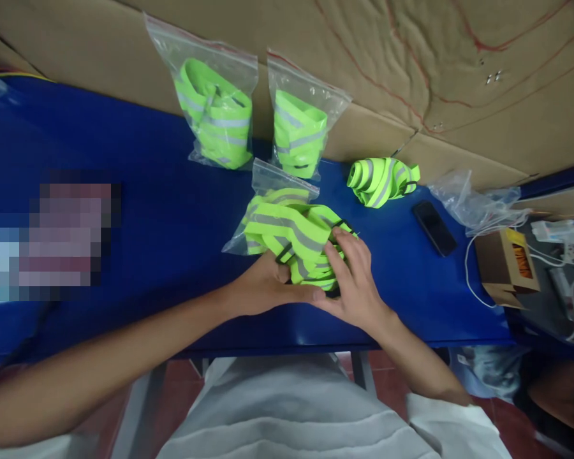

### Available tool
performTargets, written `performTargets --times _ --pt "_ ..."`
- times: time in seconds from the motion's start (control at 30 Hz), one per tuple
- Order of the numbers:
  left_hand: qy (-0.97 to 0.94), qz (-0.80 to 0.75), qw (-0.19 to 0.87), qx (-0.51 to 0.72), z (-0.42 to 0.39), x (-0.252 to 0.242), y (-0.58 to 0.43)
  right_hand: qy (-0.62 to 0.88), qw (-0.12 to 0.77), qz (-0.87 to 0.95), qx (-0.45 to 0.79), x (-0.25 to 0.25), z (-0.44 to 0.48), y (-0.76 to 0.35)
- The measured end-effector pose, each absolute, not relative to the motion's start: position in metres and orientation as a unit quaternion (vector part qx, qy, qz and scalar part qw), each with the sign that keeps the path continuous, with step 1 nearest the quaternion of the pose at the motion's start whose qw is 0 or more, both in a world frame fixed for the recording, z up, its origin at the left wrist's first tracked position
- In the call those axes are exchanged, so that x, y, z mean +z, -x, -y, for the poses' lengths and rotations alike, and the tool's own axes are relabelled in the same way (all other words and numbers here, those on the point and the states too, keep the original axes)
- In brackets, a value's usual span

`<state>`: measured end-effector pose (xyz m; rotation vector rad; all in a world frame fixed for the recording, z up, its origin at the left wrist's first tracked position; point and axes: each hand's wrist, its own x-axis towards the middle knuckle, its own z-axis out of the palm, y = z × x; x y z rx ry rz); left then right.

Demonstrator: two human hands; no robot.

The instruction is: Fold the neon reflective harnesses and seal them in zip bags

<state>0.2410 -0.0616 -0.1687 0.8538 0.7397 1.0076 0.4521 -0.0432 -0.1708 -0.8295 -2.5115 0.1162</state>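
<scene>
A neon yellow-green reflective strap [294, 233] with grey stripes and black buckles is bunched up near the table's front edge. My left hand [265, 284] grips its near left side, the fingers partly hidden beneath the folds. On the right side, my right hand [354, 277] has its fingers curled over the bundle. The thumbs come close together at the front. Just behind the bundle lies a clear zip bag [280, 175], partly covered by it, with more green strap showing at its top.
Two filled zip bags of green straps, one left [215, 121] and one right [299, 131], lean on the cardboard-covered wall [363, 57]. A rolled strap [382, 182], a black phone [434, 227], crumpled plastic [478, 197] and a cardboard box [504, 261] are at right on the blue table [172, 255].
</scene>
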Motion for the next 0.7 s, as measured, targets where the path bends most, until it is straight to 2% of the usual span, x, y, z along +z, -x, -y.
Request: performTargets --times 0.23,0.33,0.4,0.47,0.6,0.7 --pt "-0.284 -0.407 0.681 0.538 0.058 -0.171 -0.237 0.317 0.309 0.879 0.176 -0.159 0.028 -0.474" --pt "-0.247 -0.441 0.613 0.606 0.053 -0.157 -0.226 0.355 0.410 0.831 0.125 -0.155 0.025 -0.483" --pt "-0.236 -0.456 0.584 0.628 0.051 -0.143 -0.221 0.373 0.439 0.815 0.061 -0.155 0.029 -0.482" --pt "-0.250 -0.436 0.595 0.627 0.050 -0.131 -0.218 0.351 0.387 0.852 0.035 -0.156 0.036 -0.476" --pt "-0.271 -0.406 0.615 0.619 0.048 -0.119 -0.214 0.313 0.194 0.928 0.054 -0.161 0.041 -0.461" --pt "-0.253 -0.404 0.565 0.674 0.042 -0.117 -0.207 0.375 0.156 0.913 0.044 -0.163 0.031 -0.464"
